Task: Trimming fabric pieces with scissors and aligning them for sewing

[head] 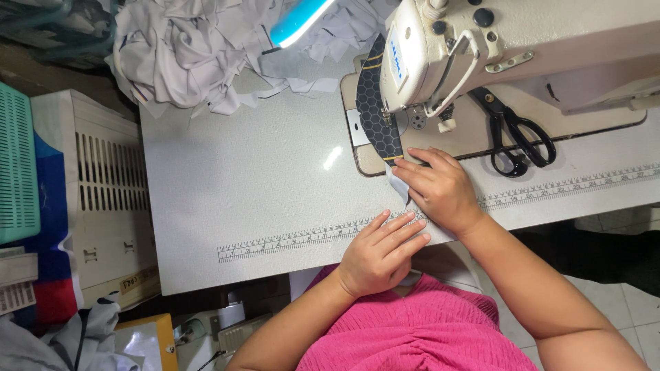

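Two hands on the job; my right hand (440, 189) lies flat w/ fingers spread, pressing a black honeycomb cloth (377, 103) & its white bit down by the needle of the sewing machine (481, 41); my left hand (381, 251) rests flat near the table (240, 178) edge, fingers straight & together, on the white cloth over the ruler strip (289, 240); black scissors (515, 134) sit on the machine bed, just right of my hand; big pile of white scraps (185, 48) up top left; blue lamp (295, 20) shines over it; green basket (17, 165) far left.
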